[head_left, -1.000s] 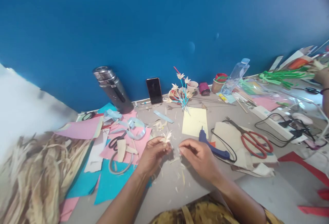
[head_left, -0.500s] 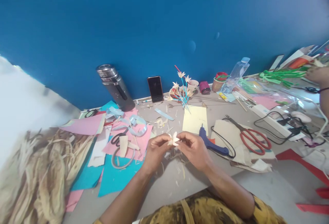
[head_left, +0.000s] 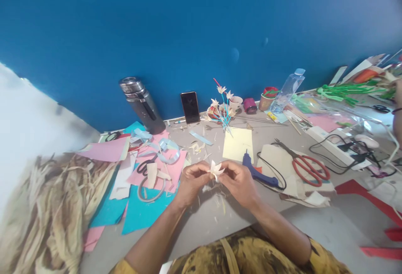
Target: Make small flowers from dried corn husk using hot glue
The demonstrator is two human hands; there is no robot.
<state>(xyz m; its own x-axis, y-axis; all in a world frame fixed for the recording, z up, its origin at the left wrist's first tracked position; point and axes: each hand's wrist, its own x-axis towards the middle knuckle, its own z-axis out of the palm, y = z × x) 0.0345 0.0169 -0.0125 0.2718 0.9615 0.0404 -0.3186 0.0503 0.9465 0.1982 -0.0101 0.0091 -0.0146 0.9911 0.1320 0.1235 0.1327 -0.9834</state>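
Observation:
A small cream-white flower with pointed petals (head_left: 215,169) is pinched between my two hands above the grey table. My left hand (head_left: 195,180) has thumb and fingertips closed on its left side. On the other side, my right hand (head_left: 238,180) grips a petal edge with thumb and index finger. Similar pale flowers on blue stems (head_left: 223,104) stand at the back, by the wall. A blue glue gun (head_left: 260,175) lies just right of my right hand, close to a yellow paper sheet (head_left: 238,145). Pale scraps lie beneath my hands.
Dried husks (head_left: 56,215) are heaped at left, beside pink and blue papers (head_left: 147,213). A dark flask (head_left: 144,106) and a phone (head_left: 190,107) stand by the wall. Red-handled scissors (head_left: 309,169) lie at right, before a power strip (head_left: 333,147). Another person's arm (head_left: 398,112) shows at the right edge.
The flower has turned between my fingers, so its petals now show more spread and facing up. The other person's hand at the far right has shifted mostly out of view.

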